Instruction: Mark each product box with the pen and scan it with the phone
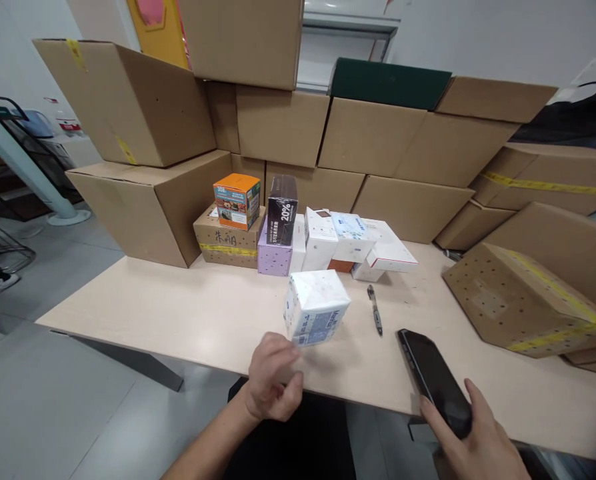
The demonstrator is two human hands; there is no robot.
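My right hand (478, 433) grips the near end of a black smartphone (435, 377), thumb on one side and fingers on the other. The phone's far end lies over the table (203, 307) near its front edge. My left hand (275, 380) is at the front edge with its fingers curled, a gap between them and the thumb, and nothing visible in it. Just beyond it sits a white and blue plastic-wrapped pack of tissues (318, 307), slightly blurred where it meets the hand. Between pack and phone lies a dark pen (375, 311).
Behind the pack stand an orange box (237, 200) on a taped carton (225, 240), a black box (282, 210) on a purple box (274, 257), and several white boxes (321, 233). Large cardboard boxes (283, 127) wall the back. More cartons (533, 300) crowd the right.
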